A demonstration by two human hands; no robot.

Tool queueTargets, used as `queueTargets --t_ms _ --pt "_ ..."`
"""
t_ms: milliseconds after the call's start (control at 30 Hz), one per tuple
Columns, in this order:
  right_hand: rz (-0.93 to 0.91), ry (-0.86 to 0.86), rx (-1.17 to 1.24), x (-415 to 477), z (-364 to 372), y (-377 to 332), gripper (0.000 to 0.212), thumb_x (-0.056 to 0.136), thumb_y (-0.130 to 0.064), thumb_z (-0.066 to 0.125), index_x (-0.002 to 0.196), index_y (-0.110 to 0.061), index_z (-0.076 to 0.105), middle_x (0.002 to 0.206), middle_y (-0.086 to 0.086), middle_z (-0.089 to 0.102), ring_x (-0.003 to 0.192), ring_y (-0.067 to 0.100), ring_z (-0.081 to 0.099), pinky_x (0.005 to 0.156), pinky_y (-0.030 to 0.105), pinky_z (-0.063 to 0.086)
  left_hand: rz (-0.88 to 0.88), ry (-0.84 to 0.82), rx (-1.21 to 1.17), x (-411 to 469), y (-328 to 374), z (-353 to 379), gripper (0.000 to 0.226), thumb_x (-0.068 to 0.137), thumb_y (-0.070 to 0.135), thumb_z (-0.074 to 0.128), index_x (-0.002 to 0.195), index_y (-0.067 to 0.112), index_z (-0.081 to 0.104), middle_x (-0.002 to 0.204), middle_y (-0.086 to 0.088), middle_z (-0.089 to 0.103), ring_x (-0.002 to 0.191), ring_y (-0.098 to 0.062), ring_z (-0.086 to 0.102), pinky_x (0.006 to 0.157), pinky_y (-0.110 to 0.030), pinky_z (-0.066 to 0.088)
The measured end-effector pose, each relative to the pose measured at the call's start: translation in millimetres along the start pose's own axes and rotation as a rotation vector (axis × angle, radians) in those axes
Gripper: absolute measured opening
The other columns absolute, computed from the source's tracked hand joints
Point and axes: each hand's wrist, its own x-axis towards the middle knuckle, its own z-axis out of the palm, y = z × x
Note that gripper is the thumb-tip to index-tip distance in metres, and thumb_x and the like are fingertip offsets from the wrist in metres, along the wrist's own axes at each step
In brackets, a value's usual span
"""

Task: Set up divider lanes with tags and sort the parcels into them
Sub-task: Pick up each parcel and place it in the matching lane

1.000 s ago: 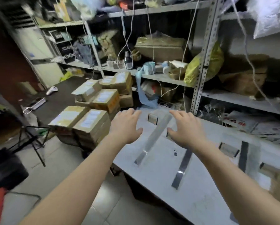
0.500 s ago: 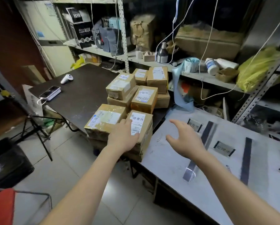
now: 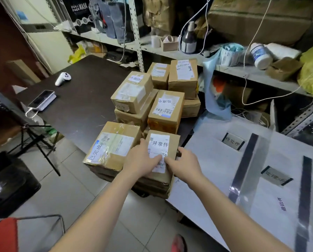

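Note:
A cardboard parcel [image 3: 160, 142] with a white label sits at the near corner of the dark table [image 3: 83, 99], on top of a lower box. My left hand [image 3: 142, 160] clasps its left side and top. My right hand [image 3: 185, 163] clasps its right side. Beside it lies a wider taped parcel [image 3: 114, 144]. Several more labelled parcels [image 3: 167, 108] are stacked behind. On the white table [image 3: 215, 160] to the right, clear divider strips [image 3: 244, 164] with dark edges mark lanes, and small tags [image 3: 233, 141] stand between them.
A metal shelf rack [image 3: 170, 53] packed with boxes, bottles and bags runs along the back. A phone [image 3: 41, 100] and a white controller [image 3: 62, 79] lie on the dark table. A tripod [image 3: 37, 140] and a black bin [image 3: 6, 184] stand on the tiled floor at left.
The view swung left from the white table to the parcel stack. Both hands moved from above the dividers onto the near parcel and closed around its sides.

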Motion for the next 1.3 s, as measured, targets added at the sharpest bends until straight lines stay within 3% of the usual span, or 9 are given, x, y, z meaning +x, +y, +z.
queueTargets --t_ms 67,300,467,600,733,867,1100,1233,1300 --pt "0.008 0.034 -0.005 6 -1 -1 0.042 0.087 -0.034 0.068 0.129 -0.03 0.064 0.115 -0.011 0.071 0.104 0.016 0.067 0.088 0.041 0.059 -0.013 0.015 -0.046 2 1 -2 0.047 0.086 0.054 0.069 0.112 0.019 0.052 0.116 0.001 0.067 0.11 -0.024 0.062 0.076 -0.033 0.044" --pt "0.068 0.134 0.11 -5 -18 2 0.039 0.09 -0.039 0.067 0.128 -0.04 0.062 0.12 -0.015 0.068 0.105 0.012 0.067 0.091 0.043 0.059 0.088 0.067 -0.225 -14 16 -12 0.062 0.085 0.049 0.074 0.14 0.032 0.05 0.129 0.015 0.063 0.118 -0.013 0.06 0.084 -0.031 0.047" --pt "0.101 0.3 0.221 -47 -46 9 0.041 0.089 -0.041 0.068 0.13 -0.038 0.063 0.121 -0.018 0.067 0.108 0.009 0.066 0.092 0.039 0.059 0.265 0.016 -0.42 -28 38 -14 0.069 0.08 0.048 0.077 0.143 0.034 0.051 0.125 0.016 0.066 0.112 -0.012 0.064 0.095 -0.045 0.056" --pt "0.122 0.503 0.316 -102 -74 26 0.042 0.085 -0.044 0.068 0.127 -0.04 0.066 0.115 -0.022 0.07 0.108 0.002 0.065 0.094 0.038 0.058 0.42 -0.092 -0.562 -51 71 -5 0.066 0.074 0.051 0.078 0.136 0.034 0.061 0.12 0.014 0.07 0.108 -0.012 0.066 0.092 -0.045 0.057" --pt "0.188 0.72 0.366 -178 -104 58 0.046 0.085 -0.046 0.07 0.13 -0.038 0.065 0.116 -0.022 0.069 0.108 0.002 0.065 0.092 0.035 0.058 0.581 -0.256 -0.665 -94 117 20 0.038 0.077 0.038 0.083 0.113 0.031 0.075 0.098 0.019 0.075 0.09 -0.002 0.071 0.083 -0.039 0.061" --pt "0.273 0.914 0.389 -266 -127 100 0.041 0.09 -0.038 0.07 0.13 -0.032 0.066 0.117 -0.019 0.069 0.108 0.001 0.063 0.091 0.034 0.058 0.72 -0.485 -0.681 -162 165 58 0.025 0.08 0.027 0.082 0.103 0.034 0.073 0.097 0.016 0.077 0.09 -0.006 0.073 0.083 -0.045 0.063" --pt "0.415 1.142 0.454 -404 -154 196 0.035 0.086 -0.041 0.071 0.121 -0.038 0.07 0.111 -0.02 0.071 0.103 0.007 0.069 0.091 0.041 0.059 0.895 -0.708 -0.606 -300 222 134 0.027 0.084 0.02 0.079 0.096 0.041 0.067 0.093 0.022 0.075 0.088 -0.001 0.072 0.081 -0.037 0.063" --pt "0.469 1.148 0.48 -477 -172 265 0.05 0.078 -0.05 0.071 0.126 -0.037 0.067 0.113 -0.02 0.072 0.103 0.006 0.069 0.09 0.041 0.06 0.903 -0.779 -0.561 -374 248 193 0.034 0.085 0.024 0.078 0.116 0.035 0.067 0.105 0.013 0.075 0.088 -0.006 0.074 0.081 -0.037 0.064" --pt "0.496 1.155 0.494 -509 -181 301 0.05 0.076 -0.05 0.073 0.124 -0.036 0.068 0.112 -0.02 0.073 0.104 0.005 0.068 0.091 0.041 0.059 0.899 -0.814 -0.54 -410 263 225 0.038 0.088 0.021 0.075 0.122 0.033 0.065 0.114 0.011 0.072 0.089 -0.004 0.072 0.079 -0.028 0.062"
